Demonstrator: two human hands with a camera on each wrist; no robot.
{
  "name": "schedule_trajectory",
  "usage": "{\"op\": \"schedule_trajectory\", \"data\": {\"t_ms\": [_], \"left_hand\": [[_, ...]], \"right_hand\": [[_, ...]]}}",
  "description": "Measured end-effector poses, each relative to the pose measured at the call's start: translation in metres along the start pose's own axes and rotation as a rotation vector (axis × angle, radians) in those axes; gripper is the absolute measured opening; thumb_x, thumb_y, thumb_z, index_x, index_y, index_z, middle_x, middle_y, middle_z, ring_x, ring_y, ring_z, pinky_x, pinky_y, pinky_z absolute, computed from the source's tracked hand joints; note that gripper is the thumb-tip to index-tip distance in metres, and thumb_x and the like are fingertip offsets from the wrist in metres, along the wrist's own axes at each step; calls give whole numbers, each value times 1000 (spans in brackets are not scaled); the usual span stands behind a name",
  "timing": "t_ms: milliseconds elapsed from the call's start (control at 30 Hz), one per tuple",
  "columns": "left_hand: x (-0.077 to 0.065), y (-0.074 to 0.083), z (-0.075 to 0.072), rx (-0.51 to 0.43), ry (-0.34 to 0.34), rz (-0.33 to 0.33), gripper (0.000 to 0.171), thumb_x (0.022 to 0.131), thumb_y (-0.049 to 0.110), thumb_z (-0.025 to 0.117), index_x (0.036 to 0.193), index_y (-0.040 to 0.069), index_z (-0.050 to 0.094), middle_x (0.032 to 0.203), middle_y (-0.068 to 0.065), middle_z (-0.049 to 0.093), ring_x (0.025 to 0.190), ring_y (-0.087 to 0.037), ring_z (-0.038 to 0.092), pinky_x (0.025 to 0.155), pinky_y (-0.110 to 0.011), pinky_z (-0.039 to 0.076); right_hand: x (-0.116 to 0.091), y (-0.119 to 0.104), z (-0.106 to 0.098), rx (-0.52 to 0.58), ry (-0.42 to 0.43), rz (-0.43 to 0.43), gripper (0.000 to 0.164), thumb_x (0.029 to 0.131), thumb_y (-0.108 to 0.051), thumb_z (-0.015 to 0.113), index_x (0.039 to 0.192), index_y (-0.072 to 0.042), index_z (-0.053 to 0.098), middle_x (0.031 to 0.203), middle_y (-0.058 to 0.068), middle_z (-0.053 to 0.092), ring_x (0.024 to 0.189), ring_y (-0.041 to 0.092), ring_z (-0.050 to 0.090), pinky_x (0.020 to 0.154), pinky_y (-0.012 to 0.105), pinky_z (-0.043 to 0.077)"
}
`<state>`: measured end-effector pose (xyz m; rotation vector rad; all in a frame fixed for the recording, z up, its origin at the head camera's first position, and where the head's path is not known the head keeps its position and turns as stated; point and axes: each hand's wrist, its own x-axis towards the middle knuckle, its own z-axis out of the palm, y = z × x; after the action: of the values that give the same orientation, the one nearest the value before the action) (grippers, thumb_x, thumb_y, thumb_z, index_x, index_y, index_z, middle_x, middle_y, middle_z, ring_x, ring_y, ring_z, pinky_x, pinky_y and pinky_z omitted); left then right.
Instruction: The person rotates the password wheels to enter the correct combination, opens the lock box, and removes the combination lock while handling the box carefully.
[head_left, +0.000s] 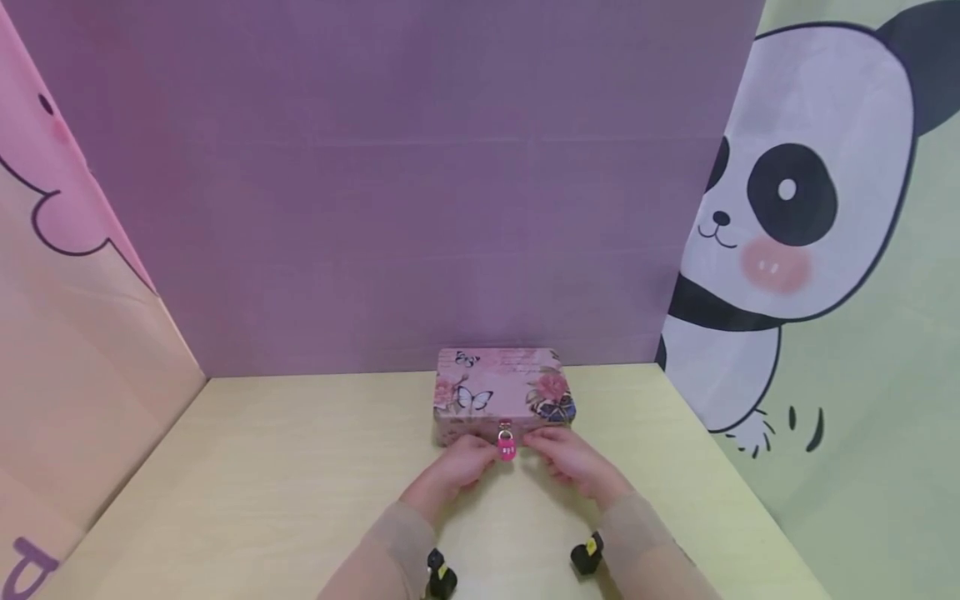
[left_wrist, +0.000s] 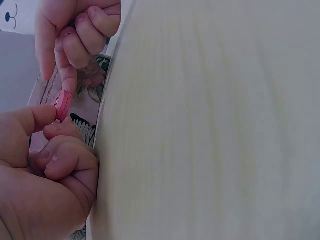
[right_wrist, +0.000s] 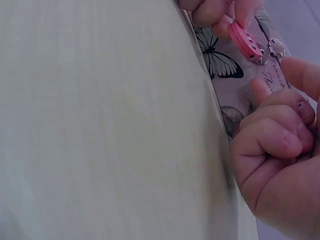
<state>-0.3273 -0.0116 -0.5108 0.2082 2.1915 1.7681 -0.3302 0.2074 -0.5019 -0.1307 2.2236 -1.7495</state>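
Note:
A pink box [head_left: 504,379] printed with butterflies and roses sits with its lid down against the back of the table. From the metal hasp [right_wrist: 277,48] on its front hangs a small pink combination padlock [head_left: 507,450], its shackle through the hasp. My left hand [head_left: 467,461] pinches the lower end of the padlock between thumb and index finger. Just right of the padlock is my right hand [head_left: 573,461], thumb and index finger held apart, the other fingers curled. Nothing shows in its grasp. In the right wrist view, a gap separates its fingertips from the padlock.
The pale wooden table [head_left: 300,467] runs up to a purple backdrop [head_left: 412,183] behind the box. A panda-printed panel [head_left: 825,275] stands on the right, a pink and peach panel [head_left: 82,350] on the left. Small black devices [head_left: 587,554] sit at both wrists.

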Motion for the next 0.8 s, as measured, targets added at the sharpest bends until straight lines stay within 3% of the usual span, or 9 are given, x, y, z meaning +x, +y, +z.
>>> {"op": "schedule_trajectory", "data": {"t_ms": [167,467,800], "left_hand": [[-1,-2,2,-36,4,-22,23,95,20,67,80,4,60,62,5,43,46,-8,30,44,-23,27],[-2,-4,0,-61,-4,-25,30,96,23,65,72,9,53,64,2,44,48,-9,33,43,-23,26],[1,-8,-2,-93,-12,-26,29,94,25,69,73,10,54,66,2,46,51,-11,35,45,-23,28]], "right_hand": [[0,1,8,62,-34,7,34,101,-30,63,118,1,64,65,-5,38,50,8,29,45,21,27],[6,6,20,196,-71,7,17,102,-23,61,97,-6,58,65,-4,39,50,8,30,45,22,26],[7,2,27,267,-78,56,19,103,-24,56,92,-9,60,65,-7,37,50,5,28,44,20,24]]}}
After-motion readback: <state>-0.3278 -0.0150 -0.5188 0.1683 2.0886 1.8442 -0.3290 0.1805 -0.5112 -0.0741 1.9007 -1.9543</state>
